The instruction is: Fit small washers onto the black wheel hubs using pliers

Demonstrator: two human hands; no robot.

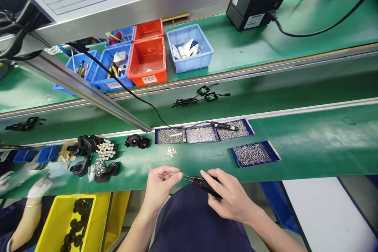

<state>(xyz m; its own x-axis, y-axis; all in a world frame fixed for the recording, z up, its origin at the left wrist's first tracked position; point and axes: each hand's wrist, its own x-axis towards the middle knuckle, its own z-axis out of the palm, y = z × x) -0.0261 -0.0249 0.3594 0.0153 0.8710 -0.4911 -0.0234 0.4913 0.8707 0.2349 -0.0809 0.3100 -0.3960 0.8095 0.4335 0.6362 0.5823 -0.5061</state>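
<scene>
Black-handled pliers [203, 184] gripped in right hand [228, 197], tips pointing at left hand [161, 187]. Left fingertips pinched shut on tiny pale ring-like part [181, 175], too small to identify, held just below near edge of green counter [310, 145], over dark lap. Loose cluster of small white rings [171, 151] on counter just beyond left hand; blue trays of silver screws [203, 133] farther back. Risk: part slipping from pinch as plier tips close, dropping off counter edge onto lap or floor. Co-worker's gloved hand [39, 186] far left of trays.
</scene>
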